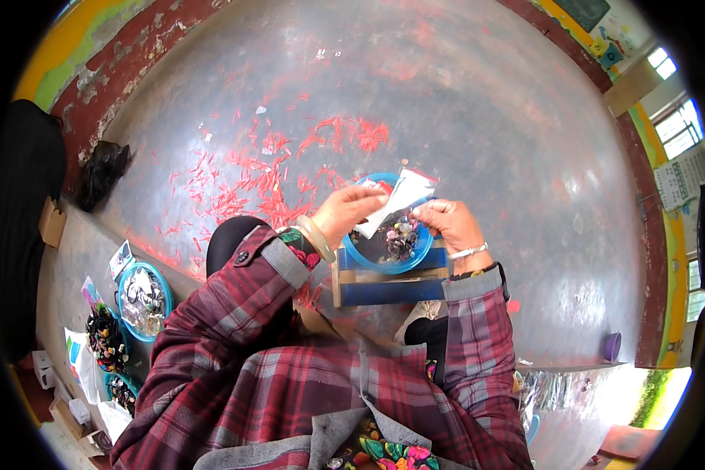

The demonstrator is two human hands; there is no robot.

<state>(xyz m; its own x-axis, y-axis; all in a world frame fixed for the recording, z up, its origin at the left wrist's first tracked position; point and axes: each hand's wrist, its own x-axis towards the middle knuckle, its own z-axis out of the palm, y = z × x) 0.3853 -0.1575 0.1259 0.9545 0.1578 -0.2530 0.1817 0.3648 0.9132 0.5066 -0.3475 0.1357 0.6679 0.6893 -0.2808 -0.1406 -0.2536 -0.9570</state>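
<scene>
In front of me, my left hand [339, 217] is closed on a folded white sheet [403, 193], which slants over a blue-rimmed basin [389, 267]. Whether the sheet is paper or plastic I cannot tell. At the basin's right side, the fingers of my right hand [456, 225] are pinched together close to the sheet; what they hold is too small to make out. Dark and coloured small pieces [400, 237] lie in the basin, and something red shows beside the sheet. Under the basin stands a low wooden stool [392, 293] with blue slats.
Red scraps [247, 184] litter the floor ahead and to the left. At my left are another blue basin [164, 321] of pale items, a container of dark pieces [106, 338] and small boxes [44, 376]. A black bag [103, 174] sits by the wall; a purple bucket [612, 346] stands far right.
</scene>
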